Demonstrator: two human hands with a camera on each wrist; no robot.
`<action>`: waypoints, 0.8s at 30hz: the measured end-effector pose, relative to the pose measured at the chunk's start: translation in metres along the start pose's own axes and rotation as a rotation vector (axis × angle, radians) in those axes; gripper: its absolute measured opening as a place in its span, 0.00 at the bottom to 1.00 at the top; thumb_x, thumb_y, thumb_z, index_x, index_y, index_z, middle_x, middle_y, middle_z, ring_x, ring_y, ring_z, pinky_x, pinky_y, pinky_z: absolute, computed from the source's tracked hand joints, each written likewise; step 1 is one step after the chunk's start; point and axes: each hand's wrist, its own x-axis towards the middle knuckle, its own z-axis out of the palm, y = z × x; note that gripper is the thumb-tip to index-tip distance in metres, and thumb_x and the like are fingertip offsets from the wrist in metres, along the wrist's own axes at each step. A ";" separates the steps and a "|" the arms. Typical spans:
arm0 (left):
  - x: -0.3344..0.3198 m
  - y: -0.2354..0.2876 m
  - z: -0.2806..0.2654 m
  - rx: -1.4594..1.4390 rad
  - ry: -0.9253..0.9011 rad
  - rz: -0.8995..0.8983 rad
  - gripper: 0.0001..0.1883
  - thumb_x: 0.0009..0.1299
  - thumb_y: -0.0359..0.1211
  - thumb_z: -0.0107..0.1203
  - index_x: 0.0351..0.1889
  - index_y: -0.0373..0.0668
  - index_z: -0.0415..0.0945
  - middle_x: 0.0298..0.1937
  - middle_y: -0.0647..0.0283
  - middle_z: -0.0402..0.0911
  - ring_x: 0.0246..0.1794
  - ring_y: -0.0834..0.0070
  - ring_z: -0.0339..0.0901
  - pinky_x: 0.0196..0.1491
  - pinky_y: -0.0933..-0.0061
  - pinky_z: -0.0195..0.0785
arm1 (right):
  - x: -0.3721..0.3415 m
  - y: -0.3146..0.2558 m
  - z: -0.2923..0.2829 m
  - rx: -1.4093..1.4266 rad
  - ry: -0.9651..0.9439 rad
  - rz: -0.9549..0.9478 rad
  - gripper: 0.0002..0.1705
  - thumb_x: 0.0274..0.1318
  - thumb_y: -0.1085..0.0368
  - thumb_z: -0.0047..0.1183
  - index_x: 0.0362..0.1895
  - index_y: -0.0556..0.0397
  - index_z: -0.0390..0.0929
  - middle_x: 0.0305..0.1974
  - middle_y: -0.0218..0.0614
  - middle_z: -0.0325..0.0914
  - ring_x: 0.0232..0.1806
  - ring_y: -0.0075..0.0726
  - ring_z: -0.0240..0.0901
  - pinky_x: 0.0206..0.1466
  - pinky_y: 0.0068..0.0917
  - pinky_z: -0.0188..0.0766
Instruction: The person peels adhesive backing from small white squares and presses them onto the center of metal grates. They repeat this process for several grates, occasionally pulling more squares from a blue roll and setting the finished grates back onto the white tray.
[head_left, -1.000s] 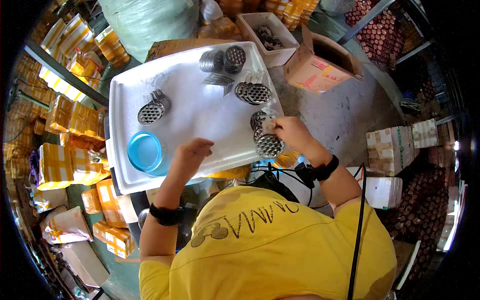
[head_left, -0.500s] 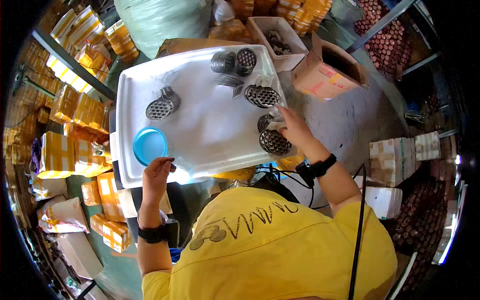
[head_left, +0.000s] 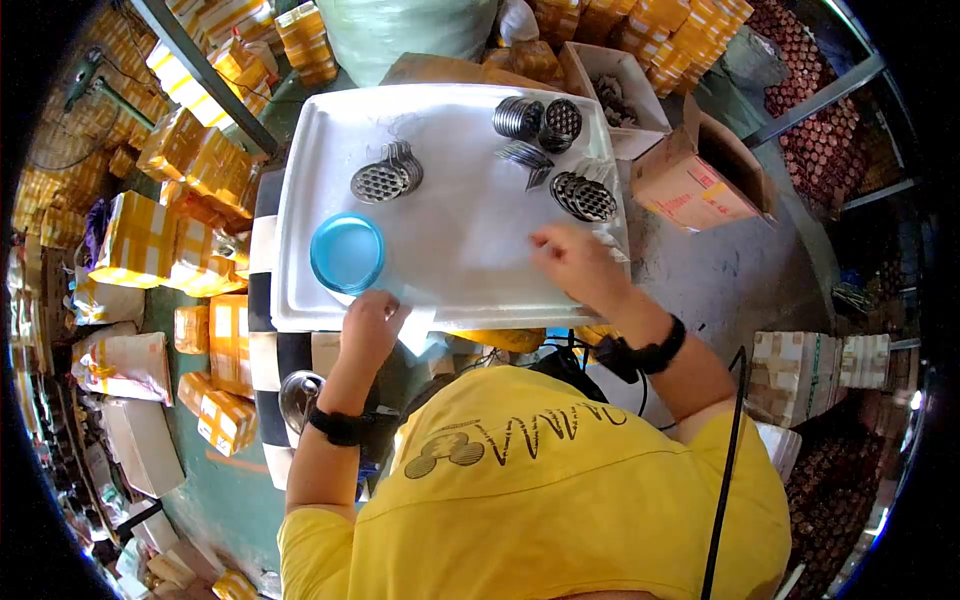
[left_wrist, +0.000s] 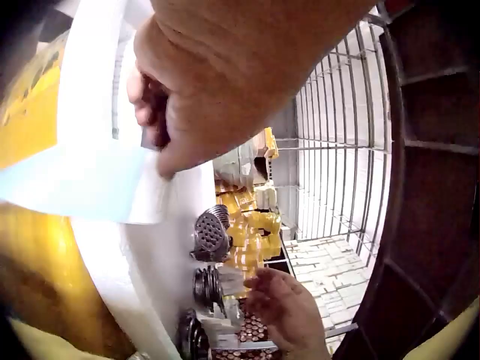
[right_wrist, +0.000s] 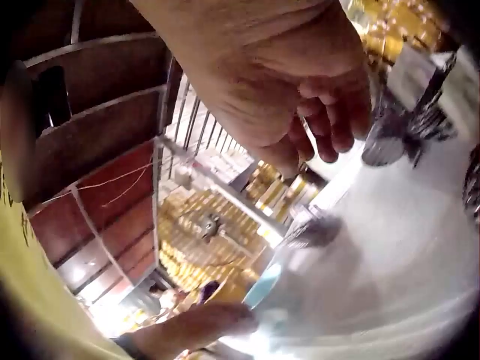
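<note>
On the white tray (head_left: 460, 240), my left hand (head_left: 370, 330) is at the near edge, just below a round blue container (head_left: 347, 222). Its thumb and fingers pinch a translucent plastic sheet (left_wrist: 97, 184). My right hand (head_left: 580, 265) hovers over the tray's right part, fingers loosely bent and, in the right wrist view, holding nothing. Beyond it lies a fanned stack of dark perforated discs (head_left: 590, 200), with clear plastic beside it. More discs (head_left: 378, 183) lie at the left, and others (head_left: 562, 120) at the far right. The right forearm hides part of the tray's near right corner.
Right of the tray stands an opened cardboard box (head_left: 690, 190), with a white foam box (head_left: 645, 140) behind it. Taped cartons (head_left: 140, 240) are piled at the left. A large pale green sack (head_left: 410, 40) stands behind the tray.
The tray has shifted right in the head view. My right hand has left the near-right discs and moved inward over the tray. My left hand has moved back to the near edge beside the blue container.
</note>
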 end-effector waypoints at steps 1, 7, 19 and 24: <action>0.002 0.004 0.002 -0.195 -0.009 -0.059 0.10 0.56 0.35 0.58 0.26 0.38 0.74 0.28 0.60 0.74 0.27 0.70 0.71 0.33 0.71 0.64 | 0.006 -0.005 0.015 0.068 -0.144 0.021 0.17 0.47 0.55 0.53 0.37 0.56 0.75 0.35 0.43 0.74 0.31 0.42 0.73 0.36 0.33 0.69; -0.007 0.019 0.008 -0.889 0.113 -0.121 0.05 0.61 0.27 0.53 0.32 0.36 0.70 0.28 0.67 0.73 0.29 0.84 0.67 0.34 0.81 0.62 | 0.040 -0.042 0.096 0.884 -0.492 0.436 0.17 0.53 0.56 0.51 0.36 0.58 0.73 0.33 0.31 0.73 0.34 0.26 0.70 0.42 0.25 0.68; -0.015 -0.008 0.026 -1.369 -0.044 -0.426 0.13 0.68 0.34 0.45 0.43 0.33 0.71 0.37 0.63 0.75 0.40 0.76 0.71 0.44 0.76 0.64 | 0.039 -0.045 0.121 0.933 -0.648 0.575 0.18 0.51 0.60 0.55 0.41 0.57 0.67 0.33 0.34 0.70 0.32 0.26 0.70 0.37 0.23 0.70; -0.014 0.002 0.026 -1.299 0.108 -0.158 0.10 0.67 0.31 0.46 0.42 0.34 0.72 0.38 0.64 0.73 0.39 0.78 0.69 0.44 0.78 0.62 | 0.038 -0.049 0.124 1.097 -0.366 0.377 0.17 0.49 0.69 0.53 0.44 0.56 0.64 0.40 0.34 0.67 0.36 0.25 0.68 0.42 0.23 0.68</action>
